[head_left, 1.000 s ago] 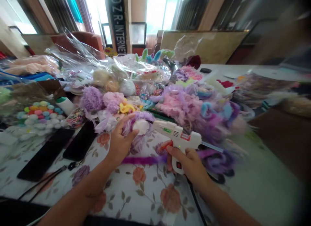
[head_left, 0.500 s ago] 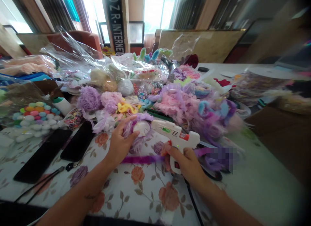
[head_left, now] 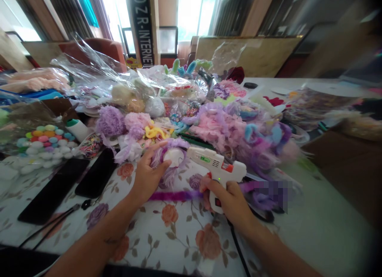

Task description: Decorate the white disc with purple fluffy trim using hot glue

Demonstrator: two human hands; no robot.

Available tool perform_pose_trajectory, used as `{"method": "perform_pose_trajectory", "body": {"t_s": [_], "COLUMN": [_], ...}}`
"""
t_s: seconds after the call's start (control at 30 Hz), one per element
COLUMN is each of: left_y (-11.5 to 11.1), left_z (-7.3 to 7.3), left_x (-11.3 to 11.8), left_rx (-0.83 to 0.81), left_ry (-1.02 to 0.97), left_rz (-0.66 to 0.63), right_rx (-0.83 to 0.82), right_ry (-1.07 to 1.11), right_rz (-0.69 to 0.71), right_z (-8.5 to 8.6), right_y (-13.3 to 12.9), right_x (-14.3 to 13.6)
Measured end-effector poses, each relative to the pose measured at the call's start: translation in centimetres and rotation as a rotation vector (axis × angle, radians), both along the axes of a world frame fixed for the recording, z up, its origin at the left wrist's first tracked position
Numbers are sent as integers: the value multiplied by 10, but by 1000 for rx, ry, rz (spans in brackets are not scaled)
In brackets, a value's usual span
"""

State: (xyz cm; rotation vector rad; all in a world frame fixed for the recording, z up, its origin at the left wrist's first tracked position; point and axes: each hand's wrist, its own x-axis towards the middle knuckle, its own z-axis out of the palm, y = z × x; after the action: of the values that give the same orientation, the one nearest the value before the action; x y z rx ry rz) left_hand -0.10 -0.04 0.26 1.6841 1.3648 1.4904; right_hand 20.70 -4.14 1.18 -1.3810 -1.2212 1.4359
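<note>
My right hand (head_left: 223, 195) is wrapped round the handle of a white hot glue gun (head_left: 205, 157), with a green light showing on its body and a clear glue stick (head_left: 255, 177) at its back end. The gun's nozzle points left, at the edge of a white disc (head_left: 173, 157) fringed with fluffy purple trim (head_left: 170, 178). Thumb and fingers of my left hand (head_left: 151, 169) grip this disc piece from the left side. Below both lies a strip of purple fuzzy trim (head_left: 176, 195) on the flowered tablecloth (head_left: 167, 237).
Two black phones (head_left: 53, 191) lie at the left, near a bag of coloured pom-poms (head_left: 44, 144). Behind my hands are heaped pink ruffled fabric (head_left: 215, 126), a purple fluffy ball (head_left: 110, 120) and clear plastic bags (head_left: 89, 66). The gun's black cord (head_left: 238, 245) runs toward me; a cardboard box (head_left: 343, 165) stands at right.
Hardly anything differs. The whole view has shifted very slightly, and both hands keep the same hold, with the nozzle still at the disc.
</note>
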Motion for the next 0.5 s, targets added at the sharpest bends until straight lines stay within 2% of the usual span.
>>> {"method": "perform_pose_trajectory", "body": {"t_s": [0.27,0.5], "left_y": [2,3], "left_z": [-2,-3], "left_x": [-2,-4], "left_rx": [-10,-19], "left_ry": [-25,-45], "left_rz": [20,21], "right_rx": [-19,-30], "right_ry": [-28,-21], "right_rz": [-52,-65], "right_z": [8,9], "right_y": [-3,-4], "right_x": [-3,-5]}}
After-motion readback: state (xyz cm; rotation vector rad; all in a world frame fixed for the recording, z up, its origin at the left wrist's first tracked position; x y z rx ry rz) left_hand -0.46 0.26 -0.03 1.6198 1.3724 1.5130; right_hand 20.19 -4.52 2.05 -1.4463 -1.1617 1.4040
